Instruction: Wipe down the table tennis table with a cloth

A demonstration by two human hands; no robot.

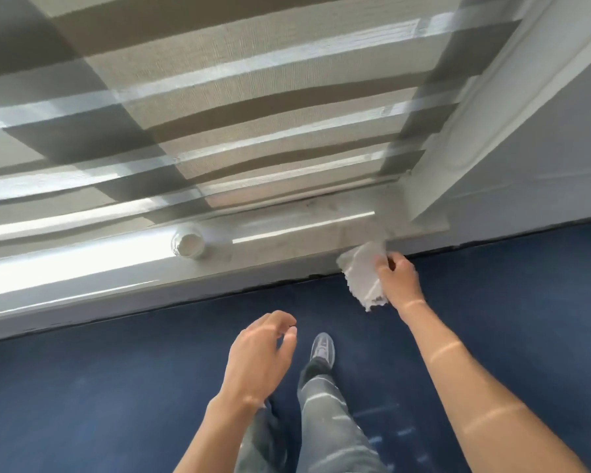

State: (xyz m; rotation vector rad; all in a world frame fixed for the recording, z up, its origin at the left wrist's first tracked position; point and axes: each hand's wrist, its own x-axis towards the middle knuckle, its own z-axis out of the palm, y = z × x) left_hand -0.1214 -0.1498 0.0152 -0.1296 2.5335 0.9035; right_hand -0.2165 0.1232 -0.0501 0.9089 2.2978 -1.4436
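Cloth [359, 276] gripped in the right hand [399, 283] at a window sill's [297, 230] front edge; no table tennis table is in view.
The right hand's fingers curl round the white cloth, which bunches out to that hand's left, top touching the sill, ragged tail hanging below the wrist. The left hand [256, 356] hovers lower and to the left over blue carpet [116, 387], fingers loosely curled, holding nothing. A clear jar [188, 245] stands on the sill, well to the left of the right hand. Best, probably, to gather the loose tail into the palm, lift clear without swinging toward the jar, and fold a flat pad before reaching the table.
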